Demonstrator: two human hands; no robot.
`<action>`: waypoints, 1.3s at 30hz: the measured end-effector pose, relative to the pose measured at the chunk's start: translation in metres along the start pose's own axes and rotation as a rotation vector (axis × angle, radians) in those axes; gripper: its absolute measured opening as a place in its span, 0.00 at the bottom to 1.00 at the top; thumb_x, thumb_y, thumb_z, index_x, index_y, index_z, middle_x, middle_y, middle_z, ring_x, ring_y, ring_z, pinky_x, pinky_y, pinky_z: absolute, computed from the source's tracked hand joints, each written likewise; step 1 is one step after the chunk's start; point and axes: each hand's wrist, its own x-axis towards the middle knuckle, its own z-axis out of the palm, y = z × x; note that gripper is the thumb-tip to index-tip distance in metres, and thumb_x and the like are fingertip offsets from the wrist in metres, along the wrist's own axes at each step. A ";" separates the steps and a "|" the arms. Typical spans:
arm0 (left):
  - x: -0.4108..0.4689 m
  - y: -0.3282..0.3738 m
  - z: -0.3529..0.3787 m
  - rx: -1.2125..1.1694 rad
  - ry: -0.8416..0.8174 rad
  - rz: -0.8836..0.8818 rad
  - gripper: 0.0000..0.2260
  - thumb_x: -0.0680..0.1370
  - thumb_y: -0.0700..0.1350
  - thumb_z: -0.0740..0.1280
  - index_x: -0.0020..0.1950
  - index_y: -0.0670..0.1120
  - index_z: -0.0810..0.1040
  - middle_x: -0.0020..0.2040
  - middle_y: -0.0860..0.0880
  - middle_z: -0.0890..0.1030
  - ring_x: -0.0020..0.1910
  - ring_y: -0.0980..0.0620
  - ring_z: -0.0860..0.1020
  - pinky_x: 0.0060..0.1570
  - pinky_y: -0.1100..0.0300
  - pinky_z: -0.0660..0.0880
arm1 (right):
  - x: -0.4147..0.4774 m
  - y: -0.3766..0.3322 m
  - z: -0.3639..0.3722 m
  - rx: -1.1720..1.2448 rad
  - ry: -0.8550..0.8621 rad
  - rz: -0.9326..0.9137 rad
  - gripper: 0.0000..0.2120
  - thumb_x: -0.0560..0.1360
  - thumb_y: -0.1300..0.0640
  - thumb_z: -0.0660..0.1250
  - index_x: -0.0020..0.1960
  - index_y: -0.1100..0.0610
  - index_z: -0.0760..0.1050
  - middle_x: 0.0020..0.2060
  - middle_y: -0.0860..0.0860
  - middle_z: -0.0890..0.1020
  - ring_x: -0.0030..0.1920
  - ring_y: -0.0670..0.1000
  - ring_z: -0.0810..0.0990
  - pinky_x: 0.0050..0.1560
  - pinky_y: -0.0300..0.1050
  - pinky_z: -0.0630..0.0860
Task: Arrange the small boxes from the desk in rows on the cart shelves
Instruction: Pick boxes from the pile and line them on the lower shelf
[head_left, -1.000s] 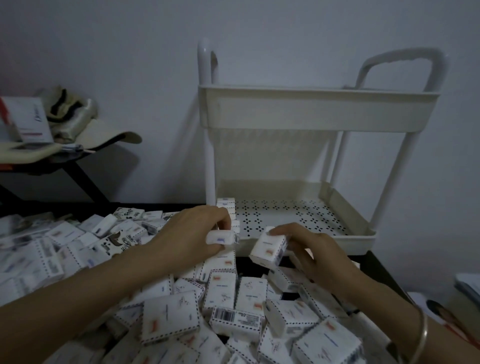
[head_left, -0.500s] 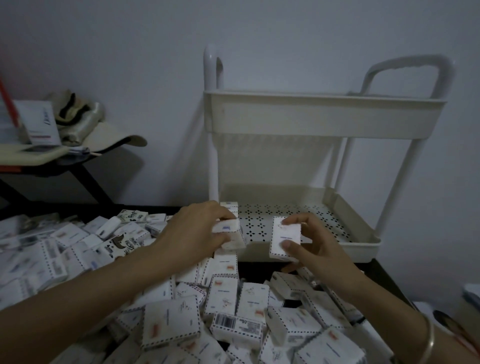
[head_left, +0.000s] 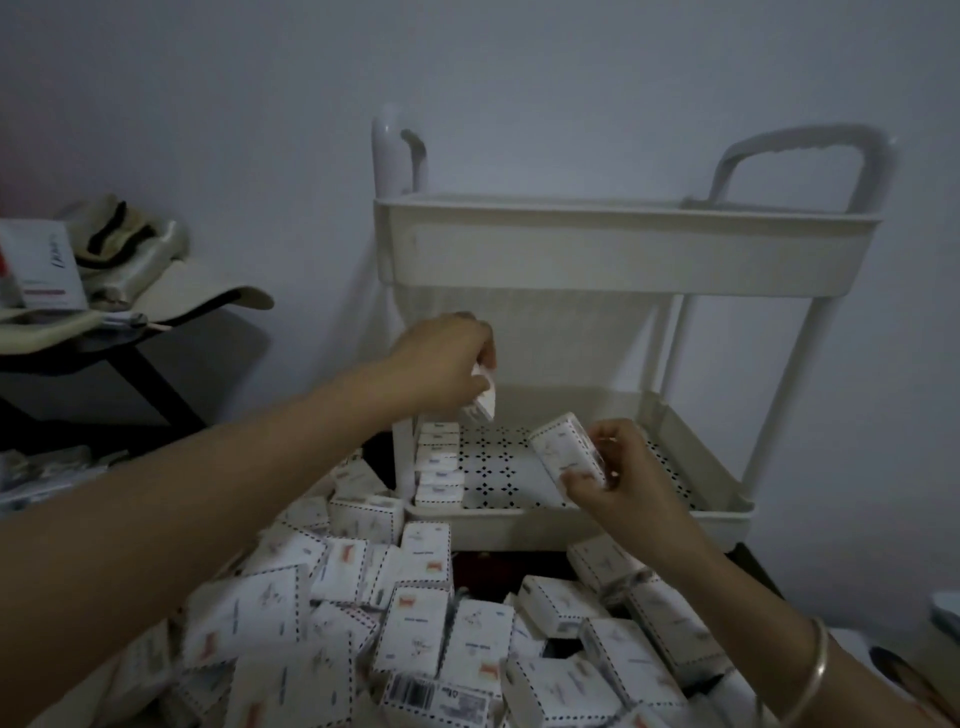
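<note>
Dim room, lower cart shelf (head_left: 571, 515): L hand (head_left: 447, 358) pinches a box (head_left: 484, 401) above the row (head_left: 439, 470), prob. to extend it; R hand (head_left: 621, 480) grips 2nd box (head_left: 563, 454) tilted over shelf; pile (head_left: 415, 623) unsorted.

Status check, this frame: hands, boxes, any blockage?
Left grip holds a small box above the lower shelf. Right grip holds another box there. One row started at left; nothing blocking.

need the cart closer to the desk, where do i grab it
Grip the top bar of the right handle, palm down from above. It arches clear of the top tray, with open space under the bar for fingers. The right hand holds a box; set that down first.
</note>
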 end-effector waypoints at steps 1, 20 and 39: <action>0.011 -0.001 0.002 0.011 -0.042 0.006 0.22 0.73 0.45 0.72 0.65 0.49 0.72 0.61 0.47 0.73 0.58 0.47 0.75 0.54 0.56 0.72 | 0.003 0.000 -0.001 -0.017 0.013 -0.009 0.14 0.74 0.57 0.70 0.57 0.49 0.70 0.48 0.43 0.80 0.44 0.44 0.82 0.43 0.46 0.82; 0.082 -0.012 0.091 0.392 -0.143 -0.171 0.14 0.77 0.32 0.63 0.62 0.41 0.74 0.58 0.45 0.78 0.58 0.46 0.75 0.46 0.56 0.65 | 0.062 0.040 0.007 -0.198 0.126 -0.037 0.12 0.73 0.51 0.72 0.53 0.47 0.72 0.44 0.42 0.83 0.38 0.40 0.80 0.39 0.40 0.79; 0.017 -0.001 0.118 0.362 -0.399 -0.167 0.17 0.82 0.41 0.59 0.70 0.38 0.68 0.68 0.40 0.70 0.67 0.44 0.70 0.56 0.55 0.68 | 0.174 0.039 0.085 -0.265 0.037 0.003 0.14 0.72 0.52 0.73 0.53 0.53 0.72 0.50 0.48 0.78 0.50 0.51 0.78 0.50 0.47 0.76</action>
